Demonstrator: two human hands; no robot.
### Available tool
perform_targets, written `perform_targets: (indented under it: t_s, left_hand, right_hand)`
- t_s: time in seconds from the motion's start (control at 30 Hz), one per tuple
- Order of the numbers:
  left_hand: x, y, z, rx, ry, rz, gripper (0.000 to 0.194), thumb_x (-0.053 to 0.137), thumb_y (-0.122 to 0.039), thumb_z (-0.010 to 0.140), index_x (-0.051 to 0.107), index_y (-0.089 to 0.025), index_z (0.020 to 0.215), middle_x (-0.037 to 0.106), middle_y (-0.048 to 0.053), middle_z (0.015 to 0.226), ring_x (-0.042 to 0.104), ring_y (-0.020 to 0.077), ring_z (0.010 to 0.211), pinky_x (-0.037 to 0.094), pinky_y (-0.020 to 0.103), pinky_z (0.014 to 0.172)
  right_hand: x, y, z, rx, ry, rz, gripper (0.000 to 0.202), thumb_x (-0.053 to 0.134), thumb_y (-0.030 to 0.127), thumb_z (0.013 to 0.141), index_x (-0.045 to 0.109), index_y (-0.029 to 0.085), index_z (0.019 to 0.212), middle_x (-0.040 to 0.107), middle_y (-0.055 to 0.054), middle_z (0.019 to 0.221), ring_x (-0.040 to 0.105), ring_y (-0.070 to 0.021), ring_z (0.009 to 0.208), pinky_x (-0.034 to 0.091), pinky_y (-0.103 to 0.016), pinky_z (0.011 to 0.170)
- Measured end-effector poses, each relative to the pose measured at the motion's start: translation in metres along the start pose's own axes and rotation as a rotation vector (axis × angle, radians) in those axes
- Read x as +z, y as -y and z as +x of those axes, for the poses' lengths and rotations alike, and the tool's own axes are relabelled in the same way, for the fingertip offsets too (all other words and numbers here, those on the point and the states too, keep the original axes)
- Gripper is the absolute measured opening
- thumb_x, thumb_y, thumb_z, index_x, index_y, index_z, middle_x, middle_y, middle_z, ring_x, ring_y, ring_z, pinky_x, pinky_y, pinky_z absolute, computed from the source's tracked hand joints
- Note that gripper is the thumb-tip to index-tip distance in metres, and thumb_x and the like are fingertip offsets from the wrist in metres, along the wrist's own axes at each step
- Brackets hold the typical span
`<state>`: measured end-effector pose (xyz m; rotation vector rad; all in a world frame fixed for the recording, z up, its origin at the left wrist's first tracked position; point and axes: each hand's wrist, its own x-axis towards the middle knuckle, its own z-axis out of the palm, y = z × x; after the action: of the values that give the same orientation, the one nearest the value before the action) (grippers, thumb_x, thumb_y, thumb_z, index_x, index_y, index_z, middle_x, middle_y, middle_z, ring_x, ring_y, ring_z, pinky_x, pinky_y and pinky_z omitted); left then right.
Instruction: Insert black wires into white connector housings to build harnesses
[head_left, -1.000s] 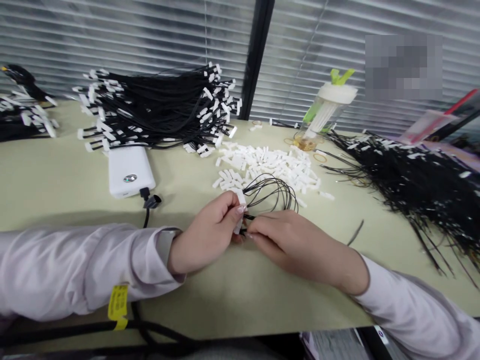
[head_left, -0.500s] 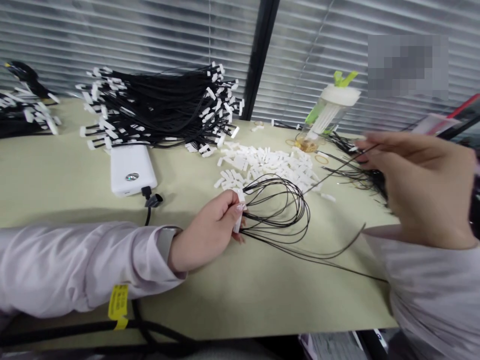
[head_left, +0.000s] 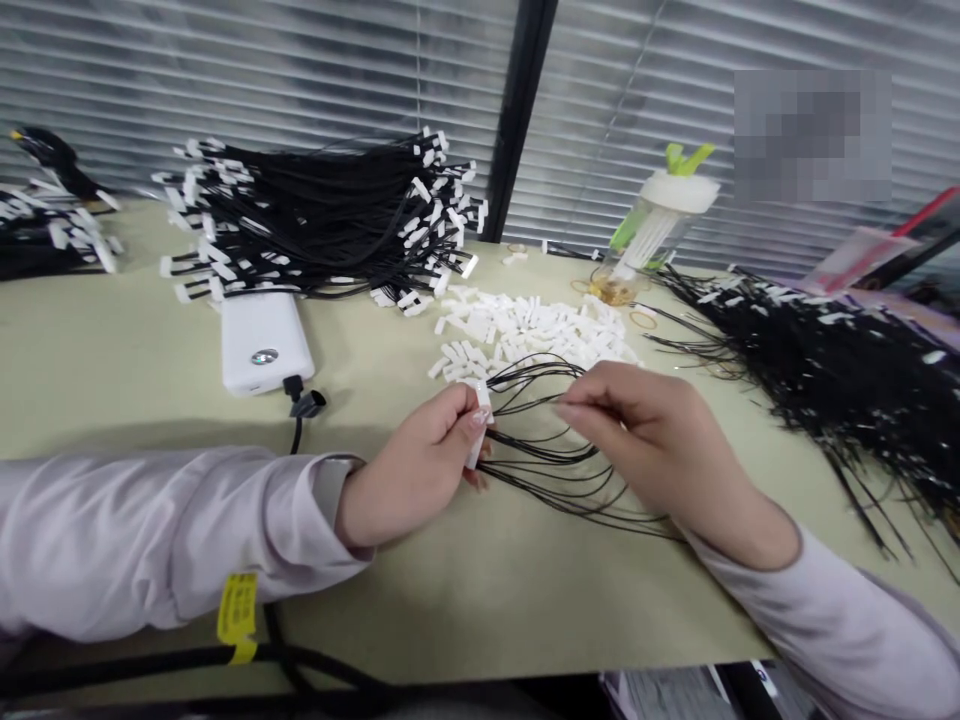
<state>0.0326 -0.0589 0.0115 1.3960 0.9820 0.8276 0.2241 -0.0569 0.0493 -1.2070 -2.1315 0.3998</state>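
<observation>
My left hand (head_left: 431, 450) grips a white connector housing (head_left: 475, 452) between thumb and fingers, in the middle of the view. Several thin black wires (head_left: 532, 468) run out of the housing and curve away to the right in loops. Just to the right, my right hand (head_left: 652, 445) is closed in a pinch, its fingertips on one of these wires close to the housing. The wires' far ends are partly hidden behind that hand. Behind both hands lies a loose pile of small white connector housings (head_left: 536, 325).
A large stack of black cables with white ends (head_left: 322, 215) lies at the back left, by a white power bank (head_left: 266, 340). A clear jar (head_left: 660, 230) stands at the back. Bundled black wires (head_left: 847, 370) cover the right side. A thick black cable (head_left: 150, 660) crosses the front edge.
My right hand has moved left and down, from the far right to close beside the housing, bringing the wire in its fingers along. My left hand holds the housing in the same place.
</observation>
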Motion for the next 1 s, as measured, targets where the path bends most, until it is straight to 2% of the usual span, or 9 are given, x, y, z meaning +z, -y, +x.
perform_targets:
  t_s: [0.2,0.37,0.83,1.0]
  left_hand:
    - [0.0,0.0,-0.002,-0.016,0.015,-0.02,0.018,0.034,-0.027,0.086,0.039,-0.018,0.072,0.041,-0.004,0.065,0.045,0.0062,0.056,0.049,0.017,0.05]
    - [0.0,0.001,-0.001,-0.001,0.043,-0.002,0.018,0.035,-0.029,0.086,0.039,-0.019,0.073,0.041,-0.004,0.067,0.046,0.007,0.058,0.049,0.018,0.051]
    - [0.001,-0.001,-0.002,0.0,0.07,0.09,0.017,0.034,-0.029,0.086,0.039,-0.018,0.074,0.041,-0.004,0.066,0.046,0.0082,0.06,0.048,0.02,0.052]
    - [0.0,-0.001,-0.003,0.005,0.087,0.098,0.017,0.034,-0.029,0.086,0.041,-0.018,0.075,0.041,-0.004,0.067,0.046,0.0078,0.057,0.048,0.021,0.052]
  right_hand:
    - [0.012,0.004,-0.002,-0.073,0.09,-0.014,0.012,0.051,0.018,0.08,0.06,0.018,0.072,0.055,0.002,0.063,0.047,-0.0064,0.056,0.035,-0.02,0.052]
    - [0.017,0.005,-0.001,-0.087,0.11,0.001,0.012,0.049,0.015,0.08,0.059,0.017,0.072,0.055,0.001,0.065,0.049,-0.0069,0.061,0.037,-0.02,0.057]
    - [0.014,0.007,-0.001,-0.016,0.193,0.022,0.018,0.046,0.019,0.082,0.052,0.016,0.065,0.047,0.004,0.058,0.041,-0.005,0.054,0.033,-0.018,0.054]
    - [0.012,0.008,0.0,-0.026,0.23,-0.002,0.017,0.046,0.017,0.081,0.052,0.016,0.065,0.049,0.004,0.058,0.042,-0.0048,0.054,0.032,-0.018,0.053]
